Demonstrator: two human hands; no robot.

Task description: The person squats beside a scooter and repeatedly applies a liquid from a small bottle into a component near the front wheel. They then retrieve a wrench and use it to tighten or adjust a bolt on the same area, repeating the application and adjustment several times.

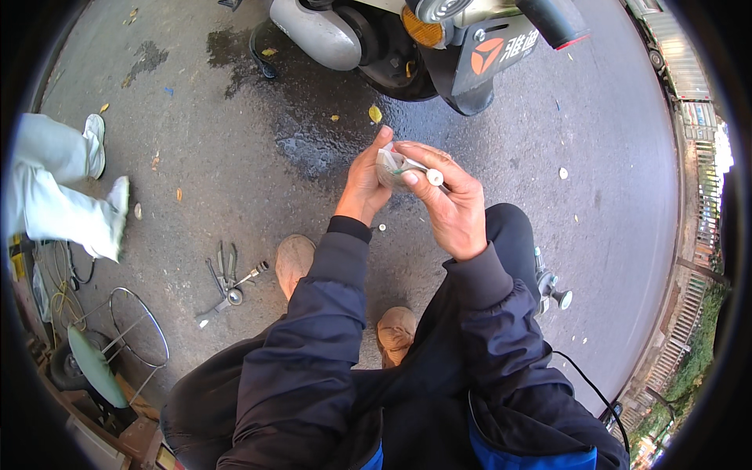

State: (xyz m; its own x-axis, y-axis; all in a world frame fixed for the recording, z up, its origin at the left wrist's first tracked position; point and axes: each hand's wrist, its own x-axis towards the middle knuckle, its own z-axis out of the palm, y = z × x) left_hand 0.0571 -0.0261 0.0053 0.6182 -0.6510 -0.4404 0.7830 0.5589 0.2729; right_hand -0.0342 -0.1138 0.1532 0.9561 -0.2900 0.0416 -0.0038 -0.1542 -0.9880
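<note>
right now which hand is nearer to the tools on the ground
Left. The left hand is ahead and to the right of the tools; the right hand is farther to their right, past the left.

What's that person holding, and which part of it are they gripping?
A small clear plastic packet: the left hand holds its left side, the right hand its right. A white round-ended piece shows at the right hand.

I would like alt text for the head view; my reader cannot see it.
A person's left hand and right hand hold a translucent packet, with a white stick-like item in the right. Beyond is a grey scooter on partly wet pavement; hand tools lie near the left shoe.
</note>
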